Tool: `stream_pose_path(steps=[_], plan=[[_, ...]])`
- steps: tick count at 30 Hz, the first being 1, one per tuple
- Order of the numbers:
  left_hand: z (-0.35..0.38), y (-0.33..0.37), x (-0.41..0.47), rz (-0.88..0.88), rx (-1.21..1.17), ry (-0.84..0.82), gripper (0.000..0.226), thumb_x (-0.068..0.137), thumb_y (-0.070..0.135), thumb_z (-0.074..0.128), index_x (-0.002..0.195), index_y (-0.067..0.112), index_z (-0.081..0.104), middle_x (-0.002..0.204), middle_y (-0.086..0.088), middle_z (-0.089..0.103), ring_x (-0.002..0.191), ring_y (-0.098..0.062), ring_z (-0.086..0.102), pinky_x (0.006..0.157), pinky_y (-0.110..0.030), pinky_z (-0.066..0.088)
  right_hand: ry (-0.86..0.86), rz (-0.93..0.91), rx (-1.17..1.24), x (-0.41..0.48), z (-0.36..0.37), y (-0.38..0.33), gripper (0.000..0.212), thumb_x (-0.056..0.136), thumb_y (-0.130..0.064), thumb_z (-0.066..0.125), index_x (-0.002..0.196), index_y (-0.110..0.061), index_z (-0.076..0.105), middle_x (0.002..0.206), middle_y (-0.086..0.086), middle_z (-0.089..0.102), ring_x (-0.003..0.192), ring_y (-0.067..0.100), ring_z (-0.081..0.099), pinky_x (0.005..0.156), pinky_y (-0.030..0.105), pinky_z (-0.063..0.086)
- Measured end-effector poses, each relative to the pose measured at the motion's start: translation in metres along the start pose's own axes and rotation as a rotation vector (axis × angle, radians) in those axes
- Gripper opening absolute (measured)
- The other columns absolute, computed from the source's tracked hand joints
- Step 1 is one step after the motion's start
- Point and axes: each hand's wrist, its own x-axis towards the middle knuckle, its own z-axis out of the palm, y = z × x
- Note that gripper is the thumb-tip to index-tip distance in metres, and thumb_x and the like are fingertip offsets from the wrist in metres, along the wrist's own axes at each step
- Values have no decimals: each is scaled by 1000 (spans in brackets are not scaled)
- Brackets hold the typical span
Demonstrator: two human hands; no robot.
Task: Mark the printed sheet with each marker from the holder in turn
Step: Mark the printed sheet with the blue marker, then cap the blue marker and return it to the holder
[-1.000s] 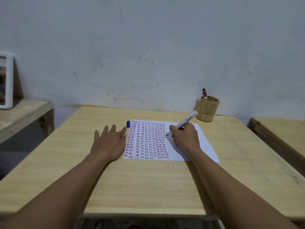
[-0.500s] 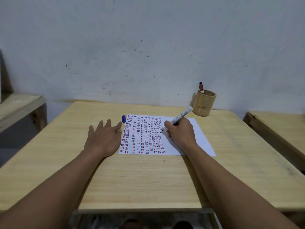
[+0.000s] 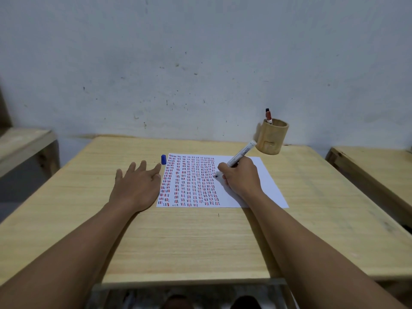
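A white printed sheet [image 3: 265,181] covered in rows of red and blue dashes lies on the wooden table [image 3: 200,241]. My right hand [image 3: 242,178] grips a white marker [image 3: 242,153], its tip touching the sheet near the right end of the dash rows. My left hand [image 3: 137,185] lies flat on the table with fingers spread, its thumb at the sheet's left edge. A blue cap [image 3: 163,159] lies just off the sheet's top left corner. The round wooden holder [image 3: 272,139] stands behind the sheet at the right, with a red marker [image 3: 268,116] sticking out of it.
A grey wall rises right behind the table. A second wooden table [image 3: 374,172] stands to the right across a narrow gap, and a wooden bench [image 3: 24,143] stands lower on the left.
The marker tip has shifted slightly down the sheet in my right hand. My left hand has stayed flat at the sheet's left edge. The view has tilted a little.
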Motion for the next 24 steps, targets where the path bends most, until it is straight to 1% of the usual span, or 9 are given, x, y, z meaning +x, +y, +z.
stream_pose_path(steps=[5, 7, 10, 12, 14, 16, 18, 21, 24], plan=[[-2, 2, -2, -18, -51, 16, 55, 103, 39, 21, 157, 37, 27, 168, -4, 20, 156, -29, 9, 124, -56, 4, 8, 18, 37, -1, 1, 0, 30, 84, -28, 66, 74, 0, 64, 71, 9, 72, 64, 22, 65, 53, 29, 43], [-5, 6, -2, -46, -105, 78, 53, 101, 32, 29, 152, 32, 40, 162, -4, 36, 151, -28, 26, 122, -55, 14, 33, 25, 83, -1, -2, -2, 30, 85, -30, 66, 81, -1, 70, 73, 8, 73, 69, 23, 69, 56, 30, 46], [-13, 12, 5, -104, -210, 249, 42, 100, 29, 40, 140, 21, 49, 137, -7, 63, 126, -32, 55, 104, -49, 36, 74, 12, 130, 0, -6, -8, 28, 87, -29, 67, 82, -2, 73, 57, -4, 56, 54, 12, 52, 51, 28, 36], [-18, 14, 15, -90, -314, 287, 45, 102, 28, 45, 146, 20, 41, 138, -10, 60, 125, -33, 56, 99, -47, 41, 66, 12, 181, 1, -6, -13, 23, 87, -28, 69, 84, -6, 74, 56, -5, 53, 51, 10, 48, 52, 27, 37], [-22, 16, 26, -30, -333, 248, 53, 103, 25, 46, 155, 24, 33, 143, -11, 54, 130, -32, 52, 98, -44, 43, 19, 33, 311, 0, -5, -18, 18, 88, -27, 71, 88, -9, 72, 64, 0, 61, 54, 13, 55, 56, 33, 48], [-23, 16, 35, 37, -279, 189, 52, 104, 24, 46, 155, 26, 36, 143, -11, 54, 132, -32, 50, 98, -41, 44, -41, 75, 467, -3, -4, -25, 16, 90, -22, 74, 93, -7, 71, 71, 5, 65, 57, 14, 60, 58, 30, 54], [-21, 15, 41, 79, -254, 173, 43, 104, 22, 48, 147, 23, 52, 138, -10, 60, 129, -31, 54, 96, -39, 45, -89, 136, 617, -6, -4, -31, 15, 91, -17, 73, 92, -3, 70, 70, 5, 63, 59, 14, 60, 55, 24, 55], [-19, 13, 42, 75, -314, 242, 25, 100, 17, 57, 118, 15, 75, 114, -9, 75, 108, -31, 67, 85, -37, 51, -132, 229, 739, -8, -3, -36, 16, 93, -15, 66, 84, -2, 69, 67, 6, 61, 56, 15, 57, 51, 23, 53], [-25, 17, 35, 20, -432, 277, 20, 96, 16, 60, 107, 11, 76, 103, -6, 76, 96, -26, 68, 81, -32, 49, -160, 246, 755, -12, -3, -38, 16, 93, -13, 63, 87, 1, 69, 69, 9, 63, 56, 15, 57, 51, 23, 53]])
